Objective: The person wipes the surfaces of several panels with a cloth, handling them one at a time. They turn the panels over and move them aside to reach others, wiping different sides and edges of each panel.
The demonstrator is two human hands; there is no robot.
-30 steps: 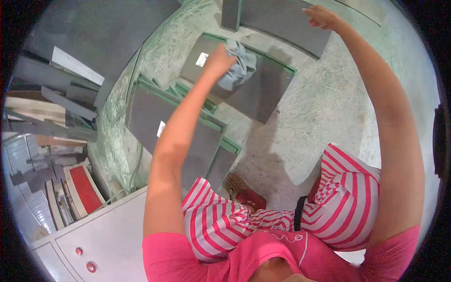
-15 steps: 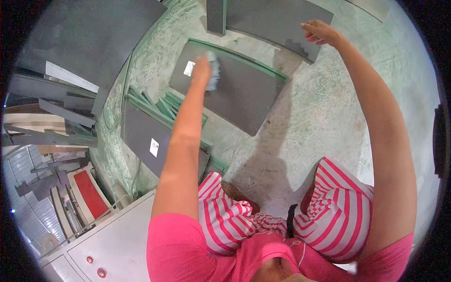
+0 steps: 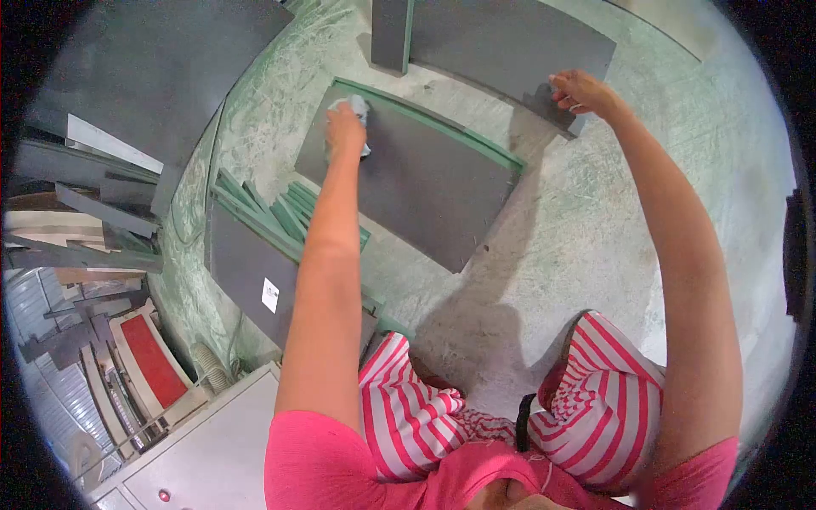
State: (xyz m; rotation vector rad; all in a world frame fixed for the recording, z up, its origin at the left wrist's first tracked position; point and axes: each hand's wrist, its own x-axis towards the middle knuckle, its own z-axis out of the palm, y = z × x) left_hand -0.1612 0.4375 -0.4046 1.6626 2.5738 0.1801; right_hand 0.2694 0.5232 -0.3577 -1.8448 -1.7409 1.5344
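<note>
My left hand (image 3: 346, 129) presses a pale grey-blue cloth (image 3: 359, 107) against a dark grey panel (image 3: 425, 183) lying on the floor. The cloth is bunched under my fingers at the panel's left end. Green strips edge the far long side of this panel. My right hand (image 3: 584, 92) hovers over the right end of another grey panel (image 3: 501, 42), its fingers loosely bent and apart, with nothing visible in them.
A second labelled panel (image 3: 242, 255) carries several green strips (image 3: 293, 208) close to my left arm. One narrow board (image 3: 390, 38) stands at the far side. A large dark sheet (image 3: 161, 59) and a white cabinet (image 3: 204, 450) are at the left.
My left hand has moved left with the cloth, now over the spot where the panel's white label showed. My right hand has shifted slightly down in the view.
</note>
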